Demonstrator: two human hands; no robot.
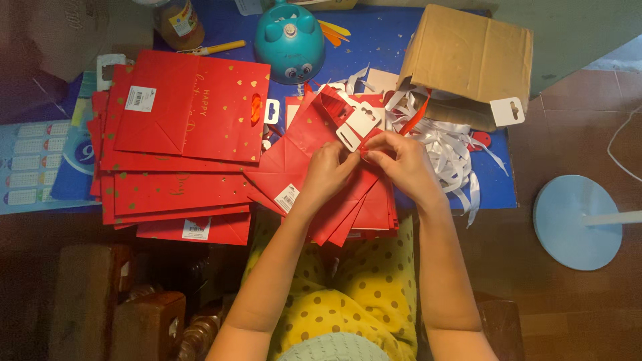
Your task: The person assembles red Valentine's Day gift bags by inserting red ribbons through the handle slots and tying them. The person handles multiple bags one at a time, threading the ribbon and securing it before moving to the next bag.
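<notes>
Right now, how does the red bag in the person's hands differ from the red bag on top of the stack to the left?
The held bag lies tilted and partly folded open between the left hand and right hand; the top stack bag lies flat and untouched. The held bag has white tags at its upper end; the stack bag shows gold hearts and lettering across its face. Both are red paper bags with a white sticker.

Gift bags [190, 110]: red with small gold hearts. Table [374, 40]: blue. Cardboard box [468, 57]: plain brown; ribbons [445, 144]: white.
</notes>
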